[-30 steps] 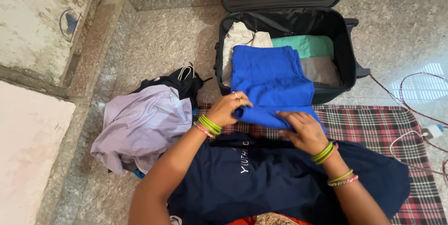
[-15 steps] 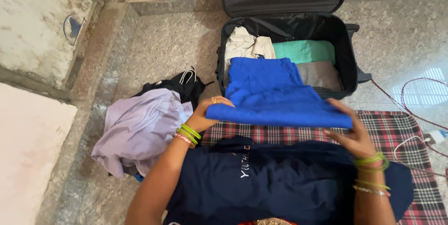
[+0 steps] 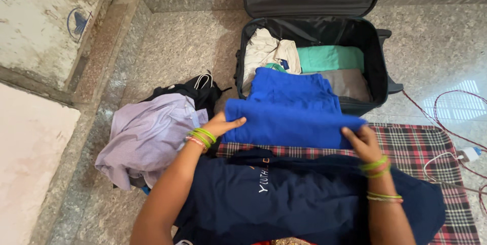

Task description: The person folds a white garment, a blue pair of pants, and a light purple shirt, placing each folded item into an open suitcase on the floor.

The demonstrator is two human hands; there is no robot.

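Observation:
My left hand (image 3: 223,123) grips the left end of a folded bright blue garment (image 3: 291,110), and my right hand (image 3: 361,141) grips its right end. The garment lies across the near rim of an open black suitcase (image 3: 375,57) and over a red plaid mat (image 3: 421,146). Inside the suitcase I see a cream garment (image 3: 264,49), a green folded cloth (image 3: 329,58) and a grey cloth (image 3: 350,82). A dark navy shirt (image 3: 284,194) with white print lies spread below my hands.
A lilac shirt (image 3: 149,136) lies crumpled on the stone floor at left, over a black garment (image 3: 195,90). Red cables (image 3: 446,103) and a white charger (image 3: 469,154) are at right. A raised step and a wall run along the left.
The blue garment was pulled out wide between my hands, then drawn back and narrower. My right hand swung out to the right and came back a little; my left hand slid down and left.

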